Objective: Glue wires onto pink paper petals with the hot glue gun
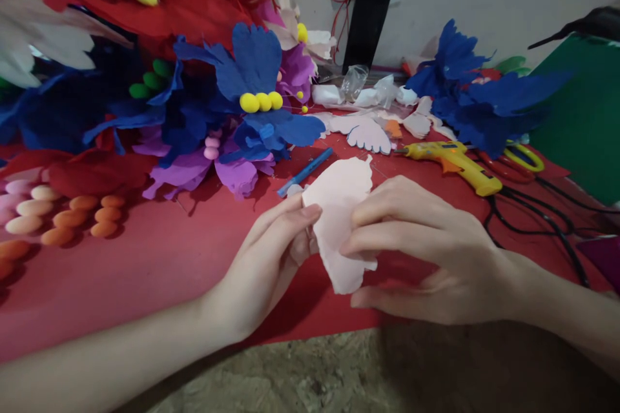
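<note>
A pale pink wing-shaped paper piece (338,226) is held upright over the red table's front part. My left hand (271,258) pinches its left edge between thumb and fingers. Against the right side of the paper rest the fingers of my right hand (421,248); they are spread, with the thumb low and apart from the paper. Just behind the paper lies a blue pen (306,172). A scalloped pale cutout with a dark outline (369,134) lies farther back.
Blue, red and purple paper butterflies (256,64) crowd the left and back. Orange egg-shaped pieces (70,218) sit at left. A yellow glue gun (455,164), scissors (526,156), black cables (537,226) and a green board (581,116) are at right; a black phone (369,22) leans behind.
</note>
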